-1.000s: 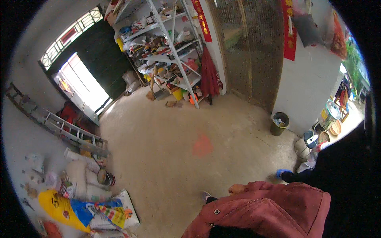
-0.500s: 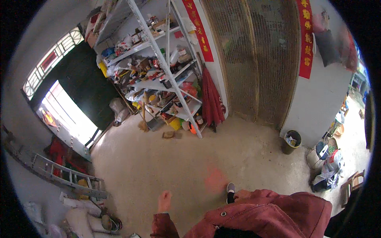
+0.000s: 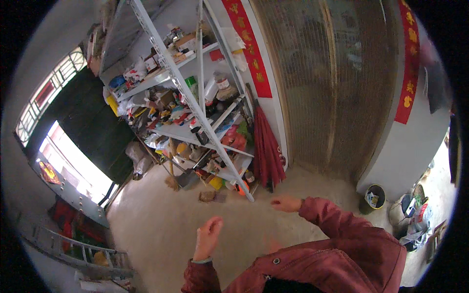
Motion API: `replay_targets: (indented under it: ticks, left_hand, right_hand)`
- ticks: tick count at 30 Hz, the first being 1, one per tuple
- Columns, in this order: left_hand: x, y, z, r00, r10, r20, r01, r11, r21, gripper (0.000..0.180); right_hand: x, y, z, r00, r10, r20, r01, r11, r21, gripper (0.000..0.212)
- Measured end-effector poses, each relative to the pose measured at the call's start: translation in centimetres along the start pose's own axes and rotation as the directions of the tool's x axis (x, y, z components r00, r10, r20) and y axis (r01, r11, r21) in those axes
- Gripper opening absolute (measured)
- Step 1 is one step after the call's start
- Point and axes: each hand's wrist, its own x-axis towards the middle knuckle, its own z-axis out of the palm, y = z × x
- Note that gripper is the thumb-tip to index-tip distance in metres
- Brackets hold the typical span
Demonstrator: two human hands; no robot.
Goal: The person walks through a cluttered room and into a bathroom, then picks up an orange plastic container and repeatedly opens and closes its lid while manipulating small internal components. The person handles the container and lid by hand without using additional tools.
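Observation:
My left hand (image 3: 208, 239) is raised in front of me above the bare concrete floor, its fingers curled in and nothing seen in them. Further forward and to the right, my right hand (image 3: 287, 203) reaches inward from a dark red sleeve (image 3: 337, 217). Its fingers point left, fairly straight, and hold nothing that I can see. Neither hand touches anything. Beyond the right hand a folded dark red umbrella (image 3: 266, 146) leans upright at the end of a metal shelf rack (image 3: 195, 110), which is crowded with bags, boxes and tools.
A broom (image 3: 172, 182) and dustpan (image 3: 186, 179) stand by the rack's foot. A mesh double door (image 3: 322, 97) is ahead, with a dark bin (image 3: 372, 199) to its right. At the left are a bright doorway (image 3: 78, 161) and a ladder (image 3: 83, 251) lying along the wall.
My right hand has come up and forward from beside my body. The left hand has risen slightly. The rack and doors appear larger and nearer as I move forward.

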Motion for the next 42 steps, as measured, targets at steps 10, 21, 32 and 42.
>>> replay_targets:
  ticks: [10, 21, 32, 42]
  left_hand:
    - [22.6, -4.5, -4.5, 0.972, 0.222, 0.072, -0.209, 0.966, -0.155, 0.023]
    - [34.5, -6.5, -6.5, 0.984, 0.101, 0.149, -0.079, 0.987, -0.142, 0.022]
    - [35.8, -9.5, -5.6, 0.994, -0.098, 0.044, 0.107, 0.938, -0.331, 0.025]
    - [36.5, -9.2, -3.8, 0.986, -0.169, -0.016, 0.153, 0.926, -0.346, 0.021]
  right_hand:
    - [29.1, -6.8, -19.9, 0.883, -0.108, -0.457, 0.175, 0.979, 0.108, 0.022]
    - [52.4, -10.6, -42.3, 0.638, -0.068, -0.767, 0.412, 0.871, 0.266, 0.027]
    - [63.3, -12.2, -50.5, 0.513, -0.051, -0.857, 0.419, 0.886, 0.198, 0.027]
    - [66.3, -11.8, -52.1, 0.395, -0.174, -0.902, 0.212, 0.973, -0.095, 0.027]
